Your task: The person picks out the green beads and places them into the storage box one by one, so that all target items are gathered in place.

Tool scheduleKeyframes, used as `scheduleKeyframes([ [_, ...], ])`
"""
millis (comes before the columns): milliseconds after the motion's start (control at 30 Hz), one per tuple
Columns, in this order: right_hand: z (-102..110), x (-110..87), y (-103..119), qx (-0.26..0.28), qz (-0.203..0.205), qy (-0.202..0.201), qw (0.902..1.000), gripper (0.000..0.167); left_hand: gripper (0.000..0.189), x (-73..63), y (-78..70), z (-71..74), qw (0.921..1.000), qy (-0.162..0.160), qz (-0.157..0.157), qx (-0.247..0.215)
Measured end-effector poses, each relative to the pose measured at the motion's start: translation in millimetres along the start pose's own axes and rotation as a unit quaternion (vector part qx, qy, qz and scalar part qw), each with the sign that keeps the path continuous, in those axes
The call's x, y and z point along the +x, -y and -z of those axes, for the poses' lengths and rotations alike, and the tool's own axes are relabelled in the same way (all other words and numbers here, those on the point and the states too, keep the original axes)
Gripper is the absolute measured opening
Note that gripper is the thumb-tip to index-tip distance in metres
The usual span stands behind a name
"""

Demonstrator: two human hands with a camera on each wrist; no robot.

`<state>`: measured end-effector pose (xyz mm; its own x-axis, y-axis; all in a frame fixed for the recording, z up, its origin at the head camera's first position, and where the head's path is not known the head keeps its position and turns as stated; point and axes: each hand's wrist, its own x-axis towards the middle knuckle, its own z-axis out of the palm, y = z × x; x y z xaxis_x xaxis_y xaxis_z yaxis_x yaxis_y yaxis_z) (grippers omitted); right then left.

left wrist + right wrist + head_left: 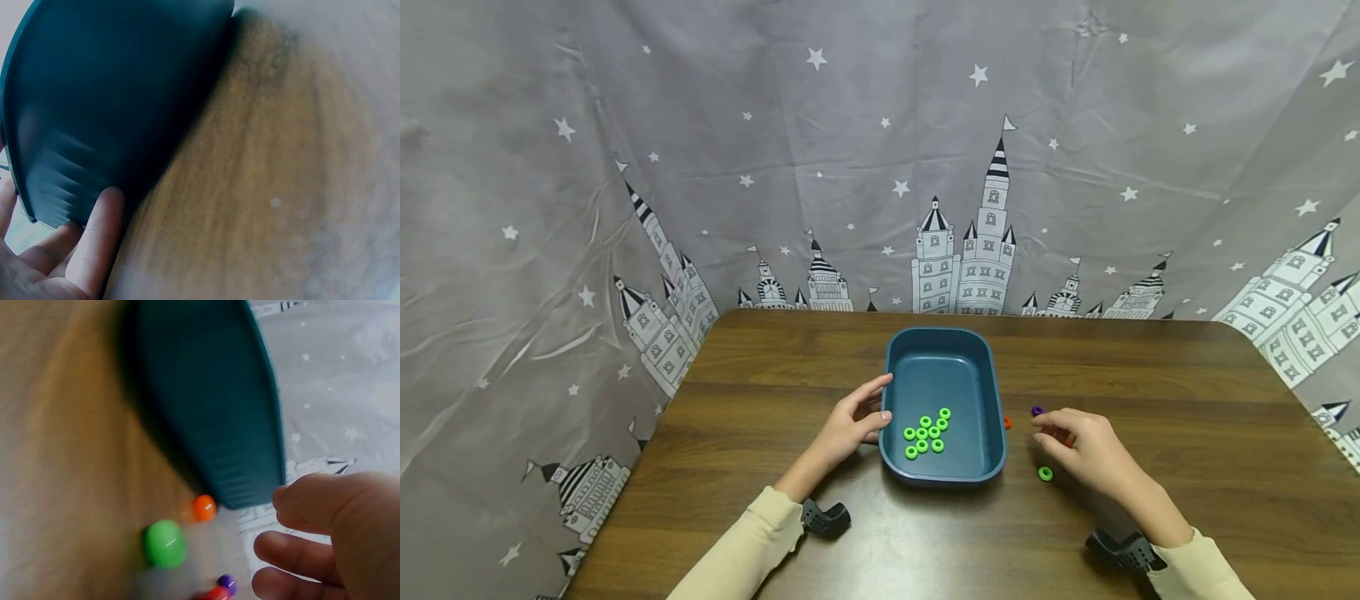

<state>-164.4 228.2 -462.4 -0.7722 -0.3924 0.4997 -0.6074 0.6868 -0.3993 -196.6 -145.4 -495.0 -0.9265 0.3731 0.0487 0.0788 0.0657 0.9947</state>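
A dark blue tray (992, 392) stands mid-table with several green rings (926, 434) lying in its near half. My left hand (874, 400) rests against the tray's left wall (112, 106), with straight fingers (100, 237) touching the outside. My right hand (1040, 428) hovers just right of the tray with loosely curled fingers (325, 506) that hold nothing. Around it on the table lie a purple bead (1037, 411), an orange bead (1007, 422), a green ring (1045, 473) and a red bead (215, 594) partly hidden under the fingers.
The brown wooden table (1150, 375) has rounded far corners. A grey curtain (850, 167) printed with stars and castles hangs close behind it and along the left side. Dark wrist mounts (823, 517) sit at both cream sleeves.
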Motion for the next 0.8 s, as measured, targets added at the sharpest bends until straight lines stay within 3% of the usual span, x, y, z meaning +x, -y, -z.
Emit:
scheduleKeyframes([
  [267,0.8,-21.8,-4.2,0.010,-0.034,0.042,0.9985,0.015,0.064,0.0,-0.8,-0.4,1.0000,0.001,0.001,-0.001],
  [800,-5.6,-34.2,-4.0,0.032,-0.034,0.039,0.9981,0.015,0.065,-0.1,-1.2,-0.2,1.0000,0.002,0.001,-0.001],
])
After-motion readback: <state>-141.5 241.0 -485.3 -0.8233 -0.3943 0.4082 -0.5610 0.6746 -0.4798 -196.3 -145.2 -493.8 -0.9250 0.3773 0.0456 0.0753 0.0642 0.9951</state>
